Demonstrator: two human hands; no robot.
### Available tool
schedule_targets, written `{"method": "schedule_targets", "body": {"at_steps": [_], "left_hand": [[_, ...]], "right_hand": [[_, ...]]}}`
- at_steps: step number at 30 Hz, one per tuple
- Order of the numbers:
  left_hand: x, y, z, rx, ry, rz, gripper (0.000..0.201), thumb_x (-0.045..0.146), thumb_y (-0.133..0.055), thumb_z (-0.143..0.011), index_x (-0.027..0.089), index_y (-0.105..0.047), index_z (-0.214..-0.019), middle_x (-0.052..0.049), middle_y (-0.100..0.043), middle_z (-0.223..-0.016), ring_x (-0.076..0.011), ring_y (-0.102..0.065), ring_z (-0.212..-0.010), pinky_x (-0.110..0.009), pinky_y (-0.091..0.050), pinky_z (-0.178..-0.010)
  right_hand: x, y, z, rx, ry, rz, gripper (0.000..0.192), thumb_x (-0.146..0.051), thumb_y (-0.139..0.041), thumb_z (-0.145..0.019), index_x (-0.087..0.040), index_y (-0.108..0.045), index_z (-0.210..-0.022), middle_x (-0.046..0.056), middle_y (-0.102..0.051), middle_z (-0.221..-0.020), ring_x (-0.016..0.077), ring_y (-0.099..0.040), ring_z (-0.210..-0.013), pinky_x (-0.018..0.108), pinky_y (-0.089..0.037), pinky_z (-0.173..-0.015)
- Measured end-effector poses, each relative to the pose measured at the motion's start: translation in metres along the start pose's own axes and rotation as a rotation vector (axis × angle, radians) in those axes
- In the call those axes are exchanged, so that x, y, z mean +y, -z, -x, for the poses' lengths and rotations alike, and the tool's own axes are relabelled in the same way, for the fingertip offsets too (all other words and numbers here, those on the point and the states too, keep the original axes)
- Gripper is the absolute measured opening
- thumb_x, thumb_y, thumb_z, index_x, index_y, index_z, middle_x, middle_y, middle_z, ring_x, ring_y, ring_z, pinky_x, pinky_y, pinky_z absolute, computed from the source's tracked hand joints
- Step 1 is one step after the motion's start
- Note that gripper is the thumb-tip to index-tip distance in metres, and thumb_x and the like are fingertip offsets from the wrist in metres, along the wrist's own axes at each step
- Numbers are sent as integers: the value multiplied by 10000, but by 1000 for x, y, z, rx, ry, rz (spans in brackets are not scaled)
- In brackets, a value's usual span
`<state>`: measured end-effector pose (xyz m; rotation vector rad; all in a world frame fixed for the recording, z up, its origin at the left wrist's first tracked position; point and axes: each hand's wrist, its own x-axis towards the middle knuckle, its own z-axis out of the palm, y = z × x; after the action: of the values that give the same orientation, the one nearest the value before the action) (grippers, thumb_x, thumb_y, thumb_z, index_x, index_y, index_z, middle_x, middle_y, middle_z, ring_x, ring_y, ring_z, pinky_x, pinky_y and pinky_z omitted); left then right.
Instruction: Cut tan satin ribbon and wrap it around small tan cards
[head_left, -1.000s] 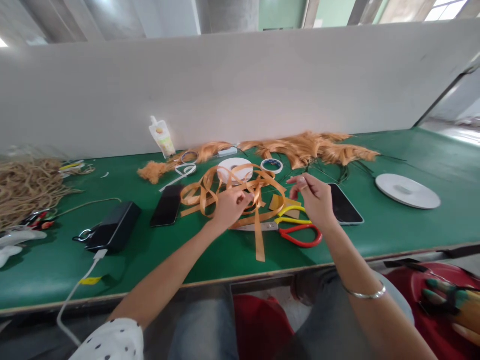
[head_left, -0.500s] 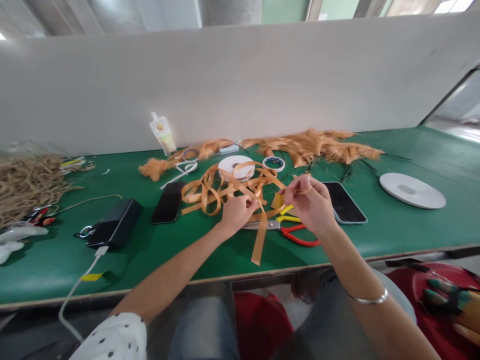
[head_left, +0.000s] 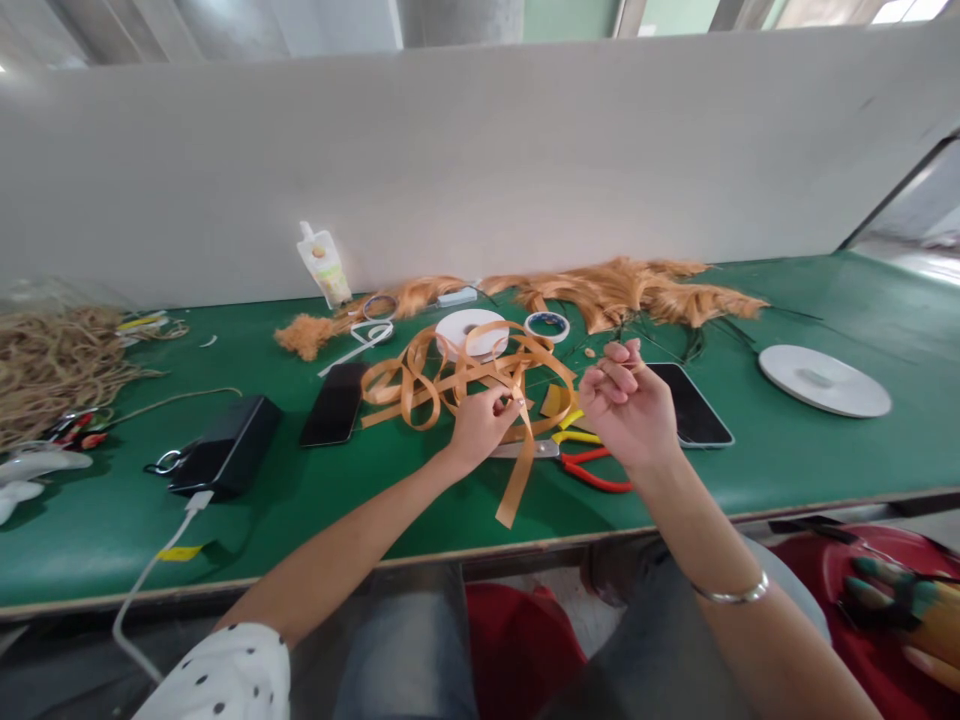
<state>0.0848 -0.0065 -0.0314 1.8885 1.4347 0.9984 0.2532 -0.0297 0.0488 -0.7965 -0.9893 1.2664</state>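
A long orange ribbon (head_left: 420,385) lies in loose loops on the green table (head_left: 787,460), running back to a white spool (head_left: 461,330). My left hand (head_left: 480,425) pinches the ribbon where the loops gather, and one end hangs down below it. My right hand (head_left: 630,405) is closed, fingers curled, at the right loop of the ribbon and seems to pinch it. Scissors with red and yellow handles (head_left: 592,470) lie on the table just under my hands.
A dark phone (head_left: 694,410) lies right of my hands, another phone (head_left: 334,405) and a black power bank (head_left: 225,445) to the left. Orange fibre bundles (head_left: 637,290), a tape roll (head_left: 547,325) and a pouch (head_left: 322,265) sit at the back. A white disc (head_left: 825,380) is far right.
My right hand has come in toward the left hand and closed at the ribbon. The left hand has drawn slightly nearer, and the hanging ribbon end swung with it.
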Motion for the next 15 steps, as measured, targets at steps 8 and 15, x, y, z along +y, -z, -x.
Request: {"method": "schedule_targets", "body": {"at_steps": [8,15], "left_hand": [[-5,12,-5,188,-29,230,263,291,-378,-908,209,-325,-663,36,-335,-594,-118,-390,-571,-253,-326,-579],[-14,25,-11,357,-1,255,283,308,-341,-936,210,-289,-675,30,-298,-629,-115,-351,-586,-253,-318,-580]], "right_hand": [[6,20,-6,-322,-94,423,351,-508,-659,-710,-214,-472,-670,-122,-234,-384,54,-155,-363,216,-143,-402],[21,30,-15,-306,-104,1612,186,-236,-650,-755,-178,-543,-896,22,-608,-662,160,-556,-585,240,-303,-517]]}}
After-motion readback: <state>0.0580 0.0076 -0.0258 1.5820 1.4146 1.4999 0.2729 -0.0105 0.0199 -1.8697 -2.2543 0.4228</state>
